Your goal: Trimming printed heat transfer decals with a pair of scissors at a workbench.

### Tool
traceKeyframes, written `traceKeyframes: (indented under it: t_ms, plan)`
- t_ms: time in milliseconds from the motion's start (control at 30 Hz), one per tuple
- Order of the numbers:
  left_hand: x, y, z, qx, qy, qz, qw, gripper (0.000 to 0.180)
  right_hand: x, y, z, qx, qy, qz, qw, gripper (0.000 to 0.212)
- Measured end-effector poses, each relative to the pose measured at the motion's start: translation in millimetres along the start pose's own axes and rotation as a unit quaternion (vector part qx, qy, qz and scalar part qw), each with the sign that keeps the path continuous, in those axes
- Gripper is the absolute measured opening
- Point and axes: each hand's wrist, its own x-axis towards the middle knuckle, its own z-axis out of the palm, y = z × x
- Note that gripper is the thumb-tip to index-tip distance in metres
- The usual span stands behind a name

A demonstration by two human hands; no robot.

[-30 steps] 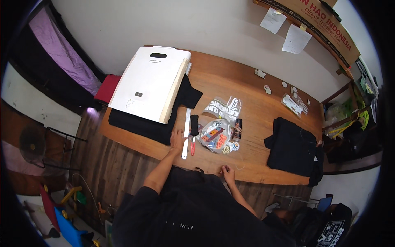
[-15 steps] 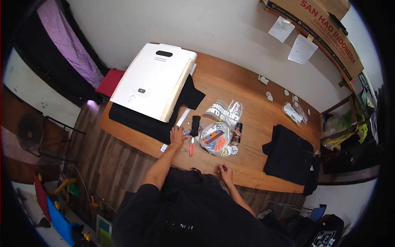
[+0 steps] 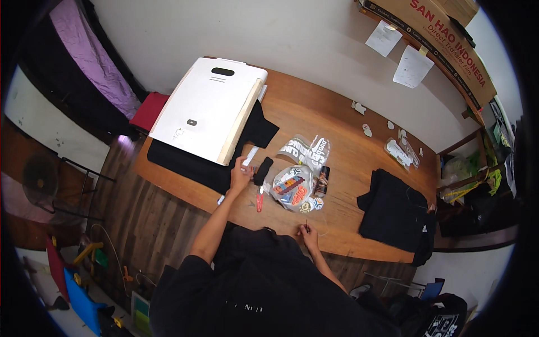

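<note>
My left hand (image 3: 240,176) is over a white ruler-like strip (image 3: 249,157), its fingers curled around it beside a folded black garment (image 3: 193,169). Just right of that hand lies a black elongated bundle (image 3: 263,171), with a red-handled cutting tool (image 3: 259,203) below it. Near the front edge of the table, my right hand (image 3: 308,238) pinches a thin dark stick-like tool that points upward; its exact kind is too small to tell. A pale thin strand loops beside this hand. Between the hands sits a round pile of clear film with colourful prints (image 3: 293,189).
A large white flat case (image 3: 208,106) rests on the black garment. White-printed film (image 3: 306,150) and a dark cylindrical can (image 3: 323,181) are near the middle. Folded black clothing (image 3: 396,213) lies at right. Small white cutouts (image 3: 368,130) are along the wall edge of the wooden table (image 3: 337,121).
My left hand has moved slightly up and left along the strip, whose near end looks thinner. The black bundle has shifted left and tilted. My right hand is almost still.
</note>
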Motion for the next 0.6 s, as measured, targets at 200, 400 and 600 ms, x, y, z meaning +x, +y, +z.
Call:
traceKeyframes:
  t_ms: [200, 400, 600]
  plan:
    - [19.8, 58.0, -18.5, 0.018, -0.027, 0.116, 0.993, 0.033, 19.0, -10.9, 12.1, 0.006, -0.002, -0.014, 1.0, 0.014]
    - [15.9, 165.2, -46.1, -0.068, -0.093, 0.107, 0.988, 0.017, 41.7, -41.8, 22.7, -0.103, 0.022, -0.139, 0.985, 0.02]
    - [-4.5, 177.1, -57.4, -0.131, -0.082, 0.041, 0.987, 0.014, 57.6, -118.4, 49.8, -0.006, 0.024, -0.178, 0.984, 0.018]
